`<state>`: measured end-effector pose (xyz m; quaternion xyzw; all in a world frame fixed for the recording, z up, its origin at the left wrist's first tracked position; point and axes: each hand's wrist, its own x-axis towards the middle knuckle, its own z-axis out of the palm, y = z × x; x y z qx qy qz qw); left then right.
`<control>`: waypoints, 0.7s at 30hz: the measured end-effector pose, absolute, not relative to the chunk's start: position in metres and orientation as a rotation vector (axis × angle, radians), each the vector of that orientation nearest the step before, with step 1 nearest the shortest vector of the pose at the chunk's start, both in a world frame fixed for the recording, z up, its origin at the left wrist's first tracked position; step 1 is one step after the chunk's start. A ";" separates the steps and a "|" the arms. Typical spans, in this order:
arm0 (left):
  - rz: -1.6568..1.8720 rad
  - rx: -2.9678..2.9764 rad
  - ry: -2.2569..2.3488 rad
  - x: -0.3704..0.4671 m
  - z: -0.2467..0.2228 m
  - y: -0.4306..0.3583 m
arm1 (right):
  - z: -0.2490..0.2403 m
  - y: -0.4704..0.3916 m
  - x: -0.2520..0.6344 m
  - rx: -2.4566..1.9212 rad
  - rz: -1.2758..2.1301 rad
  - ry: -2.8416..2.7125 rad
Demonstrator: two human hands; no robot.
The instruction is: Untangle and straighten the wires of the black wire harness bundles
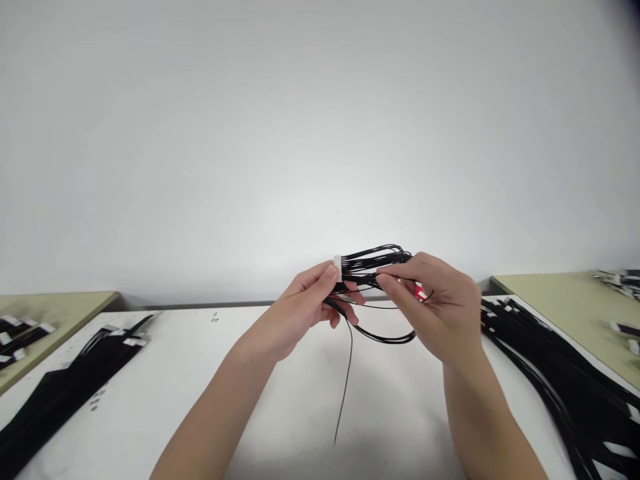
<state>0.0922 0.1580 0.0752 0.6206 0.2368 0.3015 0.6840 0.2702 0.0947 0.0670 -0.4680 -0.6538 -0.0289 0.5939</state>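
Note:
My left hand is closed around a white connector at the end of a black wire harness. Many thin black wires leave the connector toward the right and loop back below my fingers. My right hand pinches a single black wire between thumb and forefinger, close to the bundle. A small red and white piece shows beneath the right fingers; what it is I cannot make out. One loose wire hangs down from the bundle over the table.
Bundles of black cables with white ends lie on the white table at left. More black cables lie at right. Greenish side tables hold further connector pieces. A pale wall rises behind.

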 end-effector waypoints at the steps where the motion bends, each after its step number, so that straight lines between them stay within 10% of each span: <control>1: 0.672 1.386 0.522 0.092 0.075 0.158 | 0.067 0.095 0.269 -1.081 -0.069 -1.527; 21: 0.655 1.246 0.491 0.095 0.073 0.155 | 0.068 0.095 0.265 -1.023 -0.070 -1.559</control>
